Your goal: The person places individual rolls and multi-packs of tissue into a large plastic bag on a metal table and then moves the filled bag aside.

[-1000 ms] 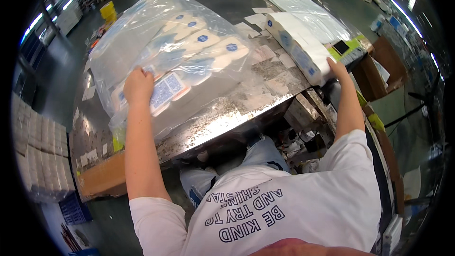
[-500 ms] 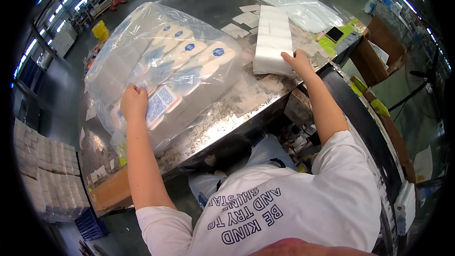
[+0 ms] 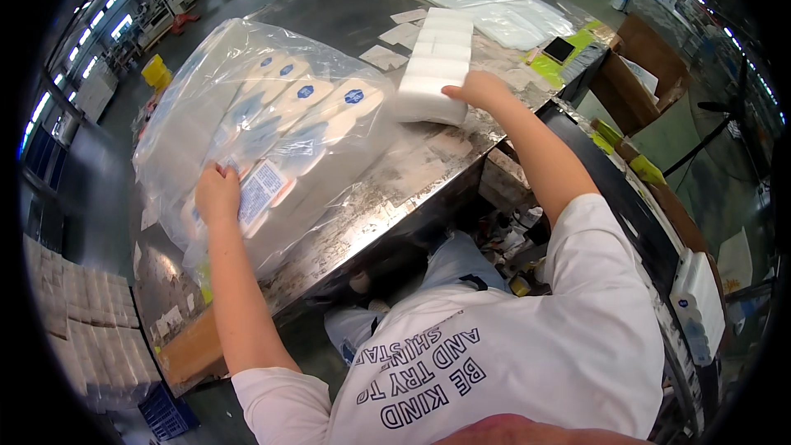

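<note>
— Since a moment ago, the right hand [image 3: 478, 89] has slid the white pack row [image 3: 437, 66] leftward toward the clear bag [image 3: 272, 128].
— Grip?
— Fingers curled on the row's near end; left hand [image 3: 217, 194] flat, pinning the bag near the metal table's [image 3: 412, 189] front edge.
— Probably best to keep the row straight.

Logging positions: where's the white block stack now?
Head view, right of centre: white block stack on the metal table, under the right hand, beside the clear bag.

The table [image 3: 412, 198] is worn, scuffed metal with a dull shine. The bag [image 3: 247, 107] is clear, glossy, crinkled plastic. The white block [image 3: 437, 62] looks matt.
</note>
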Action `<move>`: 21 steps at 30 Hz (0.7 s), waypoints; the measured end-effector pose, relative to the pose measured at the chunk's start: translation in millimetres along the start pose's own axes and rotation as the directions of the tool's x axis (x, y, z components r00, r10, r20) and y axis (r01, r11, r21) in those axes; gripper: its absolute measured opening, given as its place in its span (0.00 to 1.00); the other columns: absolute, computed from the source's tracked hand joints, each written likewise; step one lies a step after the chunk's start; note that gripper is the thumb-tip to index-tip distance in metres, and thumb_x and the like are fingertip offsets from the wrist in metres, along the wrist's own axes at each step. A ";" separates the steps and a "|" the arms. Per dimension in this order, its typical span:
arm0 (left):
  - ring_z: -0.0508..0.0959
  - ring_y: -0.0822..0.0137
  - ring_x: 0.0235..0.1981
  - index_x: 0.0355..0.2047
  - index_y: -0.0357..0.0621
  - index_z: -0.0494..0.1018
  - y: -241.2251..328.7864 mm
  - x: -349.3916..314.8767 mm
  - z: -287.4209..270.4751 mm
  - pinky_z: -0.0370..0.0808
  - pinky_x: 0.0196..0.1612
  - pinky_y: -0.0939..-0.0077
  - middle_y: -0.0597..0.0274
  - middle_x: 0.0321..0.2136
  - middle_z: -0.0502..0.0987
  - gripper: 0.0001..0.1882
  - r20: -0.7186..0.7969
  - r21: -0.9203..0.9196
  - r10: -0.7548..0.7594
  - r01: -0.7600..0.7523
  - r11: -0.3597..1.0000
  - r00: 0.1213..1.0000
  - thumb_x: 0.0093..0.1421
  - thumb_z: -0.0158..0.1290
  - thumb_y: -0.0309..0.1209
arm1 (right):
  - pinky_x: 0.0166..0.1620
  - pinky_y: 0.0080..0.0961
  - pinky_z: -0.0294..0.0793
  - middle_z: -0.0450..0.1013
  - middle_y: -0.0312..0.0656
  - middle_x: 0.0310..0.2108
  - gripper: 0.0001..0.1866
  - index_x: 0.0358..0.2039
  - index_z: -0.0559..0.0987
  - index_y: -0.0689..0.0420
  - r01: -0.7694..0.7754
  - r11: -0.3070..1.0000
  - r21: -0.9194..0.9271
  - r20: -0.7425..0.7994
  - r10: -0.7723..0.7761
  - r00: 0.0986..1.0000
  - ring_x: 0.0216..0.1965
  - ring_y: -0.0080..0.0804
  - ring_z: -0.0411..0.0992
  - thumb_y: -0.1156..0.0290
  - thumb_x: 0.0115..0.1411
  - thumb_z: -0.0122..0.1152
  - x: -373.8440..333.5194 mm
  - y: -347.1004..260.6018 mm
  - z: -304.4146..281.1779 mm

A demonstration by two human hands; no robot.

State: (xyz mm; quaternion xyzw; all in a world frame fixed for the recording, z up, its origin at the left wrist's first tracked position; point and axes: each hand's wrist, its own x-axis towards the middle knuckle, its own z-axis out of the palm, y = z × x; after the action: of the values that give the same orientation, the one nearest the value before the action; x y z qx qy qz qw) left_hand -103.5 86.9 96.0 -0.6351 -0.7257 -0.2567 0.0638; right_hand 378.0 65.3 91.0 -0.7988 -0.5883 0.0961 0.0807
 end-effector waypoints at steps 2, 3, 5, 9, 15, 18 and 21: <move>0.78 0.47 0.31 0.27 0.39 0.72 -2.3 -0.3 1.6 0.72 0.36 0.55 0.47 0.27 0.78 0.12 0.009 -0.003 -0.006 0.006 1.000 1.000 0.54 0.51 0.37 | 0.48 0.41 0.72 0.75 0.49 0.47 0.30 0.50 0.76 0.56 -0.015 0.977 -0.211 -0.022 0.011 1.000 0.48 0.45 0.74 0.46 0.55 0.57 19.9 -22.0 -8.2; 0.77 0.46 0.31 0.26 0.38 0.72 -5.2 -0.9 3.7 0.71 0.35 0.55 0.46 0.26 0.77 0.12 -0.003 -0.012 -0.001 0.001 1.000 1.000 0.54 0.51 0.37 | 0.51 0.44 0.70 0.74 0.47 0.50 0.29 0.52 0.75 0.53 -0.026 0.958 -0.286 -0.112 -0.007 0.994 0.51 0.45 0.72 0.47 0.57 0.56 33.9 -33.5 -5.3; 0.76 0.45 0.29 0.24 0.38 0.70 -7.7 -1.4 2.7 0.70 0.33 0.55 0.45 0.24 0.76 0.13 -0.038 -0.027 0.011 -0.012 1.000 0.999 0.53 0.51 0.36 | 0.56 0.50 0.65 0.69 0.45 0.56 0.27 0.56 0.73 0.48 0.048 0.927 -0.372 -0.224 -0.140 0.964 0.57 0.44 0.67 0.50 0.59 0.52 45.8 -50.6 0.2; 0.78 0.47 0.30 0.26 0.40 0.72 -0.5 5.0 1.6 0.72 0.35 0.56 0.48 0.26 0.78 0.12 -0.004 0.010 0.011 -0.011 1.000 1.000 0.54 0.51 0.37 | 0.62 0.57 0.52 0.60 0.43 0.64 0.25 0.58 0.72 0.46 0.245 0.956 -0.163 -0.251 -0.280 0.927 0.66 0.42 0.53 0.53 0.63 0.43 81.2 -61.0 45.0; 0.77 0.47 0.30 0.24 0.40 0.71 1.2 2.2 -0.2 0.71 0.33 0.55 0.48 0.25 0.77 0.12 0.005 0.006 -0.026 0.026 1.000 1.000 0.53 0.51 0.37 | 0.64 0.58 0.48 0.59 0.44 0.64 0.23 0.53 0.77 0.52 0.169 0.950 -0.262 -0.074 -0.195 0.978 0.67 0.53 0.49 0.60 0.62 0.43 82.4 -102.1 54.3; 0.77 0.46 0.29 0.23 0.39 0.71 -3.2 0.9 -0.9 0.71 0.33 0.55 0.47 0.24 0.77 0.13 -0.002 -0.011 -0.026 0.026 1.000 1.000 0.53 0.51 0.37 | 0.64 0.58 0.48 0.62 0.45 0.62 0.22 0.53 0.77 0.54 0.218 0.907 -0.362 -0.027 -0.244 0.970 0.67 0.55 0.50 0.64 0.60 0.48 78.5 -108.2 57.0; 0.77 0.46 0.28 0.22 0.39 0.70 -1.9 0.9 -1.3 0.70 0.32 0.55 0.47 0.24 0.76 0.13 -0.012 -0.020 -0.022 0.021 1.000 1.000 0.53 0.51 0.37 | 0.64 0.58 0.48 0.65 0.46 0.60 0.21 0.52 0.77 0.55 0.222 0.922 -0.317 -0.044 -0.248 0.968 0.67 0.54 0.51 0.67 0.59 0.50 76.9 -109.5 55.5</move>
State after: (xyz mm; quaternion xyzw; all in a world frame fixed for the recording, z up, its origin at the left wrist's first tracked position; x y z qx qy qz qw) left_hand -105.9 87.0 96.9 -0.6264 -0.7294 -0.2684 0.0589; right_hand 285.2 171.9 59.2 -0.7284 -0.6838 -0.0409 -0.0102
